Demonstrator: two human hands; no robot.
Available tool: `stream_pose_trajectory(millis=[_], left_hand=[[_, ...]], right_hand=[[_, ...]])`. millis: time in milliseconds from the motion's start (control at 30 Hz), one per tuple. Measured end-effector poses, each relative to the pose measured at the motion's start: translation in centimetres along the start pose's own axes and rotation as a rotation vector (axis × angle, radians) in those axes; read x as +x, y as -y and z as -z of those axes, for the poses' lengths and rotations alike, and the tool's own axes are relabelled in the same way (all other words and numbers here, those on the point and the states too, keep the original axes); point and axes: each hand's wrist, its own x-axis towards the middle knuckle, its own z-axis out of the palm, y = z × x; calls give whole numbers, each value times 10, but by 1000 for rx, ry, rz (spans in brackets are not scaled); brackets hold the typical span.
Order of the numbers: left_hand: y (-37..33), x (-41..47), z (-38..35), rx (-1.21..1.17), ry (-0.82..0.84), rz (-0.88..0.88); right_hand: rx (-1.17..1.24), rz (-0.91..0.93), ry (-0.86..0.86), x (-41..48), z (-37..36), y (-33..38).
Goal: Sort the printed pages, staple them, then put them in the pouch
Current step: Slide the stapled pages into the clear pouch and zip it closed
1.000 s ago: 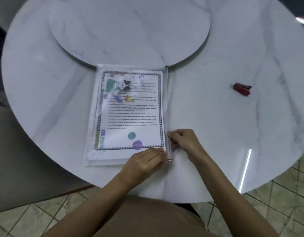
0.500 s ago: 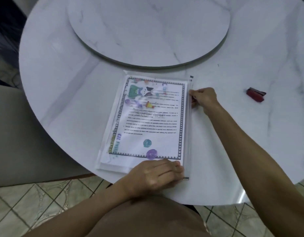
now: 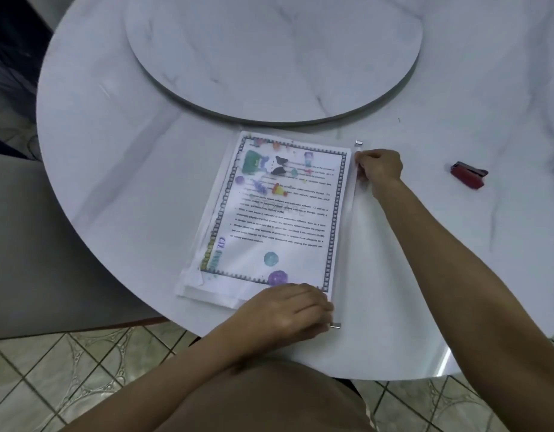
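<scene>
On the tabletop (image 3: 113,169), colourful bordered pages (image 3: 278,213) sat inside the clear pouch (image 3: 352,232); right hand (image 3: 380,169) pinched its zip, left hand (image 3: 288,310) pressed flat on its corner.

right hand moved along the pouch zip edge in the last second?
Yes. The right hand went from the near end of the pouch, beside the left hand, up its zip edge to the far end, toward the turntable.
</scene>
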Motion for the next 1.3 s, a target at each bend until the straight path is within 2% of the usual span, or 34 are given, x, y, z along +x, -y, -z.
stream_pose_trajectory(millis=[100,167,267,400,533,667,767,933,1067,1300], left_hand=[[14,-6,-6,-38,123,104],[26,-9,-2,-31,129,239],[51,-13,16,25,17,566],[79,-19,44,165,-82,977],[87,-22,57,159,-138,1188],[81,-26,53,138,-116,1236],[79,-25,49,171,-112,1217],[74,-21,45,61,-133,1256],[67,-20,42,-20,-78,1248],[62,-17,41,-39,-79,1262]], right_hand=[[-45,85,-17,1,2,-11],[-82,164,-22,-1,11,-14],[-168,279,-36,-2,38,-16],[-256,391,-159,15,95,-30],[-405,393,-236,28,140,-46],[-680,302,-139,38,159,-62],[-736,241,-73,39,160,-70],[-820,225,-208,35,154,-77],[-693,129,-196,27,149,-73],[-436,264,-172,-7,121,-53]])
